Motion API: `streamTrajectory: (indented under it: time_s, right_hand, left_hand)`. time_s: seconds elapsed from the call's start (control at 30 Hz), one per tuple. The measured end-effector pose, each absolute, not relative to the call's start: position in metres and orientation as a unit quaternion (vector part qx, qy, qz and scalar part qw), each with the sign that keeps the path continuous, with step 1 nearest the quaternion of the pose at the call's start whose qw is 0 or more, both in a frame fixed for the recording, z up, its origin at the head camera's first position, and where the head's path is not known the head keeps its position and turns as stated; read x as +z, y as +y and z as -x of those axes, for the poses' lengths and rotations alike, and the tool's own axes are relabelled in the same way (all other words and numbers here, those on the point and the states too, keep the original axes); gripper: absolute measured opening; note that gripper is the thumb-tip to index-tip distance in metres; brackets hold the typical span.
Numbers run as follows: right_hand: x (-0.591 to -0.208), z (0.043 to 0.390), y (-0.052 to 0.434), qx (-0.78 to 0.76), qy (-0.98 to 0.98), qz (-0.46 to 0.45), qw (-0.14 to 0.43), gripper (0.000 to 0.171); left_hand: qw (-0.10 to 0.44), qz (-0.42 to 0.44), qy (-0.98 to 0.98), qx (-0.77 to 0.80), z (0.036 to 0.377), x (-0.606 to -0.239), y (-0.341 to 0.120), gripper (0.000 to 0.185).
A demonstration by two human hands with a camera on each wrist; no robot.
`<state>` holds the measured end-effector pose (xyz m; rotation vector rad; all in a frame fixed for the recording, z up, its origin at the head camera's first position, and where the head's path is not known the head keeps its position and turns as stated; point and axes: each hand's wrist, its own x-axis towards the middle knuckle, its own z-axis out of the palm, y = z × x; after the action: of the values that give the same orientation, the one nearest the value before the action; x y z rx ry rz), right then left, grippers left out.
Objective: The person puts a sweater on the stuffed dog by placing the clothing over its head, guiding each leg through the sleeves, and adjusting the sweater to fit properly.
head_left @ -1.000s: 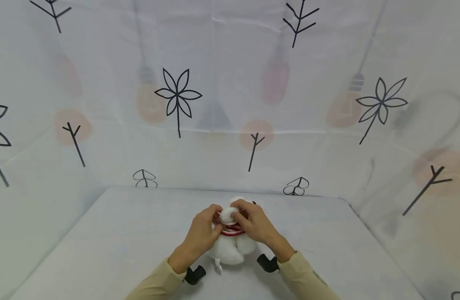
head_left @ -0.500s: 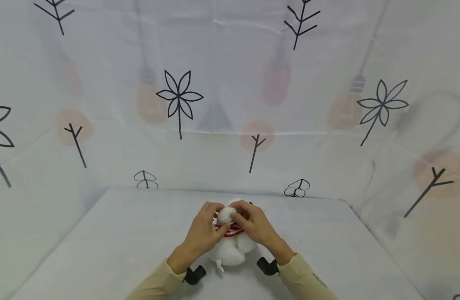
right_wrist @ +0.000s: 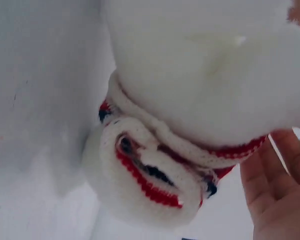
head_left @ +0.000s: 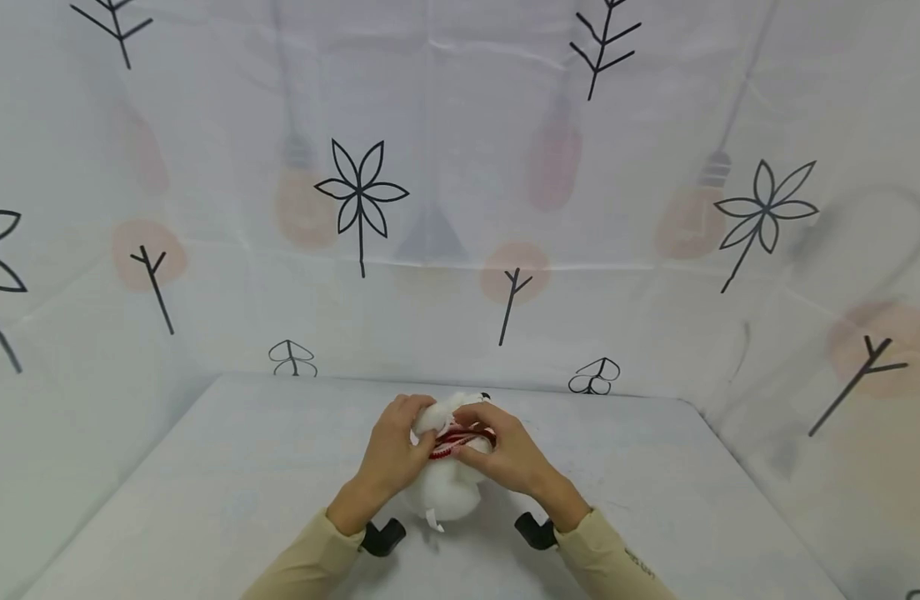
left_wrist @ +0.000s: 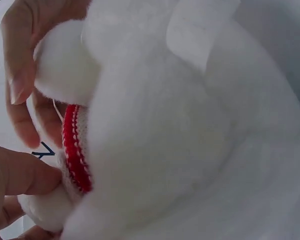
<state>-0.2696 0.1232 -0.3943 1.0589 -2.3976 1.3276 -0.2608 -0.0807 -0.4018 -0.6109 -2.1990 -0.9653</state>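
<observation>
**Bright, flat light; wrist views too close to focus**

Head view: even, diffuse brightness, no glare. Soft faint shadows under the hands and the white plush toy (head_left: pixel 442 487) on the table (head_left: pixel 205 500). Wide-angle distortion: the printed backdrop (head_left: pixel 460 167) bows outward at left and right edges, corners stretched. Focus decent overall, slight softness on prints.

Left wrist view: plush fills the frame, near-white, close to blown out, fur detail lost; the fingers (left_wrist: pixel 17 60) at far left are soft, shadowed on the inner side.

Right wrist view: very close, soft focus; the red trim (right_wrist: pixel 150 187) is blurry, with grey shading on the left.
</observation>
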Motion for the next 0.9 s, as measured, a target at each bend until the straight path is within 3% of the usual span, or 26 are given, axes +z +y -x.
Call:
streamTrajectory:
  time_s: [0.2, 0.47, 0.63, 0.9]
  right_hand:
    - [-0.392, 0.267, 0.125, 0.352, -0.863, -0.324, 0.164, 0.041]
    - [-0.391, 0.267, 0.127, 0.389, -0.855, -0.317, 0.129, 0.030]
    - [-0.389, 0.270, 0.132, 0.419, -0.844, -0.294, 0.158, 0.042]
    - [-0.388, 0.276, 0.138, 0.422, -0.836, -0.294, 0.193, 0.044]
  left_hand:
    - [0.329, 0.212, -0.844, -0.366, 0.260, -0.401, -0.082, 0.032]
    - [0.330, 0.192, -0.849, -0.365, 0.259, -0.401, -0.081, 0.031]
    - [0.325, 0.180, -0.847, -0.381, 0.258, -0.402, -0.080, 0.029]
    - [0.274, 0.180, -0.863, -0.383, 0.255, -0.405, -0.075, 0.027]
